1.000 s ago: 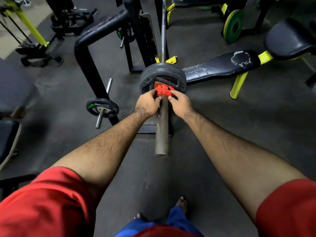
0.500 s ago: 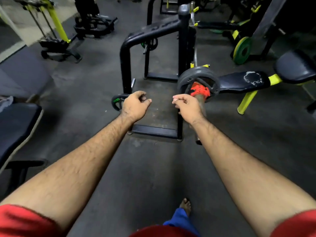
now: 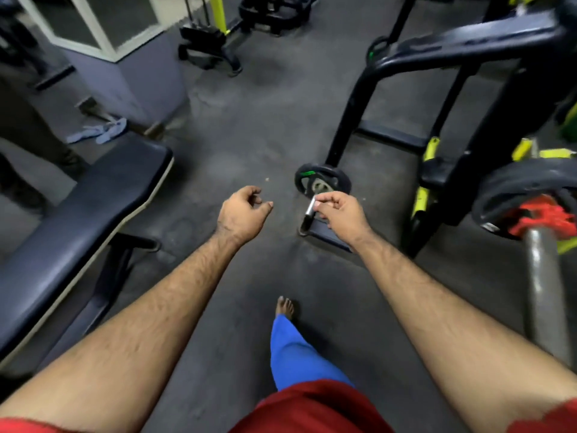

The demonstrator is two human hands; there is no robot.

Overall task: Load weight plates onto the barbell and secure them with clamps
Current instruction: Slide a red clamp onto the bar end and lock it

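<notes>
Hands off now: my left hand (image 3: pixel 242 210) and right hand (image 3: pixel 340 212) hang loosely curled, holding nothing, since I turned from the barbell (image 3: pixel 543 279). Its clamp (image 3: pixel 543 218) sits against the weight plate (image 3: pixel 515 189) at my right; this end looks finished. Bare floor (image 3: pixel 249 145) lies ahead between bench (image 3: pixel 87 207) and rack (image 3: pixel 406 57).

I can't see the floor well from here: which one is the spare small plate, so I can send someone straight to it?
Find the black steel rack frame right of centre. At the foot of its near upright, a small black weight plate with a green mark hangs on a short chrome peg. It is far smaller than the large black plate clamped in red on the barbell at right.
</notes>
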